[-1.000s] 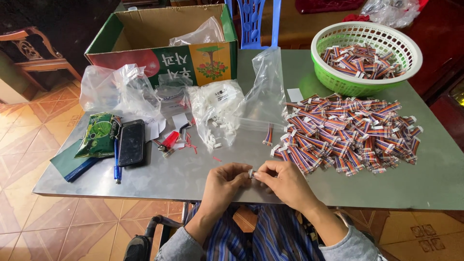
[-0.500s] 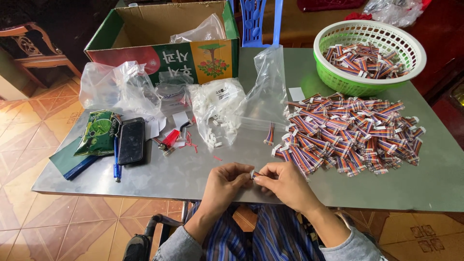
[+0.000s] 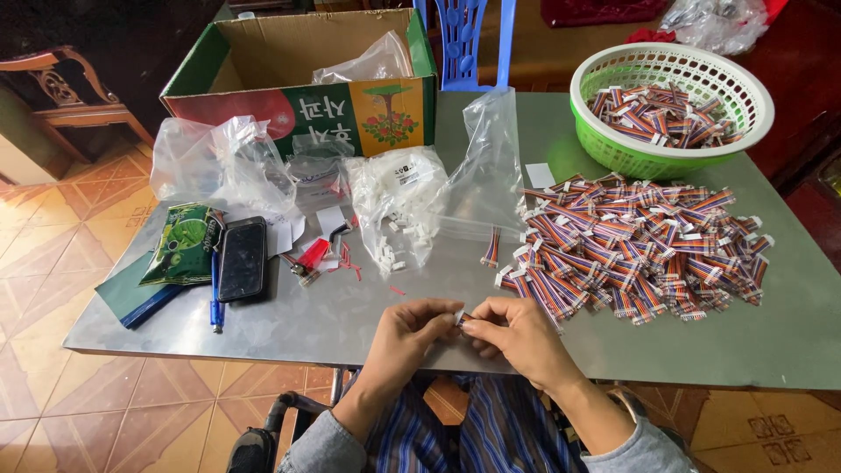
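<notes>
My left hand (image 3: 410,331) and my right hand (image 3: 515,333) meet at the near edge of the grey metal table (image 3: 307,324). Together they pinch one small multicoloured ribbon-wire piece with a white connector (image 3: 462,321) between the fingertips. Just to the right of my right hand lies a large heap of the same striped wire pieces (image 3: 639,250). A clear bag of small white connectors (image 3: 399,206) sits behind my hands, with a few white connectors spilled in front of it.
A green basket (image 3: 613,153) holding more wire pieces stands at the back right. An open cardboard box (image 3: 298,83) is at the back left. A phone (image 3: 242,258), blue pen (image 3: 215,293), green packet (image 3: 182,243), red lighter (image 3: 312,257) and crumpled clear bags (image 3: 215,162) lie on the left.
</notes>
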